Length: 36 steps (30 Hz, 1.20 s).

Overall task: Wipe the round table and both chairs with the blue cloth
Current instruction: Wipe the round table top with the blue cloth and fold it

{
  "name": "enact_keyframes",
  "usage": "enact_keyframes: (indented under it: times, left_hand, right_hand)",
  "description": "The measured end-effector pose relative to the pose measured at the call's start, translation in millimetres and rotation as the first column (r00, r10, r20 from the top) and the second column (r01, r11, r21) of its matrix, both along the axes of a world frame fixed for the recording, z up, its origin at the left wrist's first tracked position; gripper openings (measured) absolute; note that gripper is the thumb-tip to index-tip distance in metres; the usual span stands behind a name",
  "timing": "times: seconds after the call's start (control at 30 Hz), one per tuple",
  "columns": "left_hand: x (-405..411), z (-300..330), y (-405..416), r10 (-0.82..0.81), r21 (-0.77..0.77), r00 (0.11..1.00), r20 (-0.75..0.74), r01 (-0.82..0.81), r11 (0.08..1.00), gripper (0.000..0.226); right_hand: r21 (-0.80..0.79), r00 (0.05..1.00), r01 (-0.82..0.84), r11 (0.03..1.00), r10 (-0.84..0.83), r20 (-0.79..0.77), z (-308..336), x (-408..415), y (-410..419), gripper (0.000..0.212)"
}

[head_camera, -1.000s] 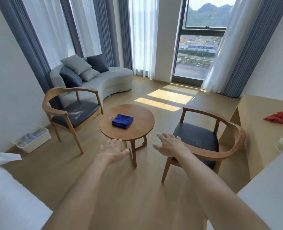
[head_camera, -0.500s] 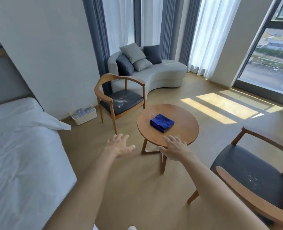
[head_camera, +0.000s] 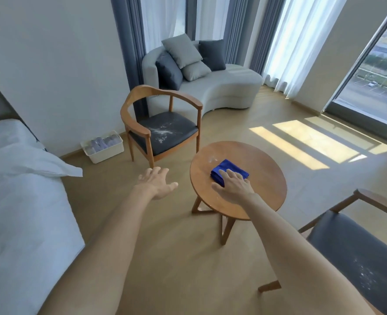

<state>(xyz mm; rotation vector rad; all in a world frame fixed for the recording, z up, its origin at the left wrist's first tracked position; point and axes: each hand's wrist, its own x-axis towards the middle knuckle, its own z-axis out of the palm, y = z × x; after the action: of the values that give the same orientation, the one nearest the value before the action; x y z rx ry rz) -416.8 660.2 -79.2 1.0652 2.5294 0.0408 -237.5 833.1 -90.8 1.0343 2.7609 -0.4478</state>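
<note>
The blue cloth [head_camera: 230,170] lies folded near the middle of the round desk [head_camera: 265,178], and my right hand [head_camera: 233,186] is flat over its near edge, fingers straight and spread; they seem to touch the cloth without curling round it. My left hand [head_camera: 157,184] hangs open over the floor just left of the desk, fingers spread, holding nothing.

As I judge it, nothing has been wiped yet. A small pale smear [head_camera: 211,159] sits on the desktop just beyond the cloth. The far chair [head_camera: 163,123], behind the desk and to its left, has white streaks and specks across its dark seat. The near chair [head_camera: 358,253], at my right, shows pale specks on its seat too.

So all three pieces are left: the desk first, I expect, since the cloth is already on it, then each chair seat and perhaps the wooden arms.

Farther out, a grey sofa [head_camera: 222,87] with cushions stands by the curtains, a white basket [head_camera: 102,147] sits against the wall, and the bed [head_camera: 17,201] is at my left.
</note>
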Motion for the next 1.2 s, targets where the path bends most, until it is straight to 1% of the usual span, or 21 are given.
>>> enact_keyframes:
  times: [0.2, 0.47, 0.77, 0.97, 1.07, 1.2]
  left_hand:
    - [-50, -12, 77, -0.075, -0.031, 0.997, 0.005, 0.075, 0.997, 0.072]
    - [-100, -35, 211, -0.210, -0.043, 0.978, -0.014, 0.209, 0.977, 0.073]
    - [-118, -70, 319, -0.357, -0.097, 0.934, 0.022, 0.357, 0.929, 0.073]
    - [-122, -100, 386, -0.502, -0.088, 0.860, 0.091, 0.509, 0.856, 0.071]
    - [-129, -124, 412, -0.577, -0.120, 0.805, 0.138, 0.592, 0.797, 0.070]
    - [-147, -154, 442, -0.669, -0.111, 0.720, 0.184, 0.692, 0.714, 0.065]
  right_hand:
    - [-0.019, 0.994, 0.113, 0.993, -0.114, -0.004, -12, -32, 71, 0.064]
    - [-0.097, 0.970, 0.244, 0.965, -0.244, 0.014, -52, -63, 178, 0.067]
    - [-0.186, 0.935, 0.355, 0.916, -0.349, 0.069, -100, -79, 240, 0.067]
    - [-0.229, 0.881, 0.472, 0.851, -0.463, 0.094, -125, -96, 269, 0.067]
    - [-0.237, 0.830, 0.557, 0.796, -0.545, 0.123, -139, -105, 278, 0.067]
    - [-0.255, 0.742, 0.669, 0.698, -0.645, 0.182, -161, -122, 279, 0.066]
